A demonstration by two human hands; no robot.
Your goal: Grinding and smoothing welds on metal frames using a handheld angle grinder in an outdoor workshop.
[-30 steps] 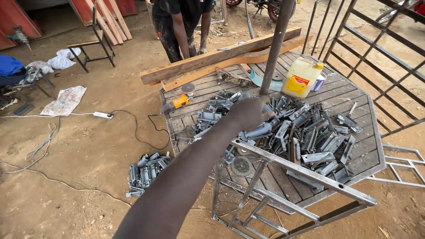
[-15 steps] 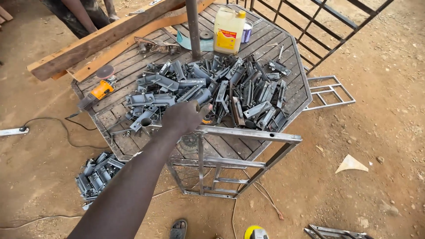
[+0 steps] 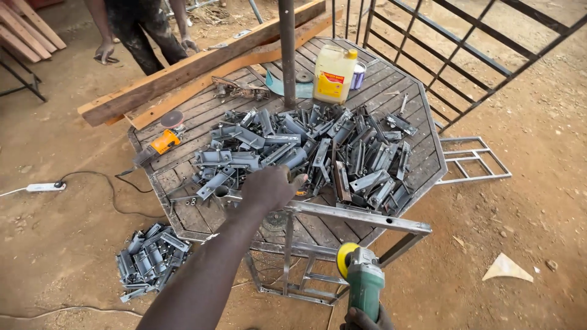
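Your left hand [image 3: 269,188] reaches over the near edge of the slatted table [image 3: 422,122], fingers curled down on the pile of grey metal brackets [image 3: 306,153]; whether it grips one I cannot tell. Below that edge, your right hand [image 3: 365,320] clasps the green angle grinder [image 3: 363,281].

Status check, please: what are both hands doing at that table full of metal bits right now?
Left hand reaching onto metal brackets pile, grip hidden. Right hand gripping green angle grinder, disc up. Steel frame leans across table edge, between them.
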